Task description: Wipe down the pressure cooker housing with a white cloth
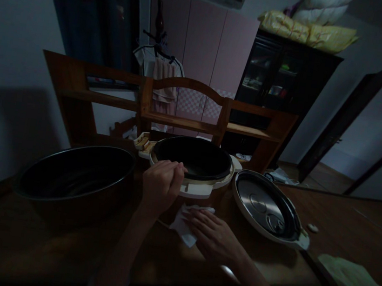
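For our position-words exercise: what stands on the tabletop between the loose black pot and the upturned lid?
The rice cooker stands between pot and lid in the head view.

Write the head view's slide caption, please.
Left hand at a round, black-lined, white-rimmed cooker; right hand on a crumpled white cloth or tissue.

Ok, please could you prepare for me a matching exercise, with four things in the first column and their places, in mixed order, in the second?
Column one
1. Left hand
2. White cloth
3. Dark pot
4. Lid

Column two
A. lying to the right of the cooker
B. under the fingers of the right hand
C. at the near edge of the cooker
D. standing to the left of the cooker

Right pairs: 1-C, 2-B, 3-D, 4-A.
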The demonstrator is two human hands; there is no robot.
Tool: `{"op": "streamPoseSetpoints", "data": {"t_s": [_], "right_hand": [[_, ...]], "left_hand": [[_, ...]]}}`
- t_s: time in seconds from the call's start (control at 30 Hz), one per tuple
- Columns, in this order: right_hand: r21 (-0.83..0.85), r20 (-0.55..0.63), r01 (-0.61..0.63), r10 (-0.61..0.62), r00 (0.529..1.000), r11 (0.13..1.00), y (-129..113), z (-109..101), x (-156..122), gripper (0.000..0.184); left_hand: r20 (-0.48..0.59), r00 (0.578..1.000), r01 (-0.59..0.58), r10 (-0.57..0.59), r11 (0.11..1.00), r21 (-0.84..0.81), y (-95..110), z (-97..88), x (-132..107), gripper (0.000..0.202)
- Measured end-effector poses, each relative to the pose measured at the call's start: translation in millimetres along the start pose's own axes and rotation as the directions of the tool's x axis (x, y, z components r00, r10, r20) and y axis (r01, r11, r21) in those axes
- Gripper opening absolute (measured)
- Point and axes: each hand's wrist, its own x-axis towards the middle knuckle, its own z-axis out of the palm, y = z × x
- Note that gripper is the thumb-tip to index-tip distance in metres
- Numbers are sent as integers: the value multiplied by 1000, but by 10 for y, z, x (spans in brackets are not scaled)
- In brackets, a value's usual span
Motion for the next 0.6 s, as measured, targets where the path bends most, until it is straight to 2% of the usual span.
{"op": "streamPoseSetpoints", "data": {"t_s": [0.13,0.27,0.47,0.6], "right_hand": [[-8,5,-4,4,1000,1000,-62,-14,99,55],[-11,-84,46,-47,995,999,-75,26,147,54],[-38,-20,100,-101,995,994,-68,124,206,53],[-48,-54,114,-116,992,992,-94,191,244,50]], "left_hand": [[4,1000,15,-15,1000,2,11,-7,-3,31],[-1,1000,10,-10,1000,6,12,-9,-3,32],[7,1000,8,-8,1000,8,4,3,2,32],[7,1000,4,-4,1000,7,13,-2,-1,31]]}}
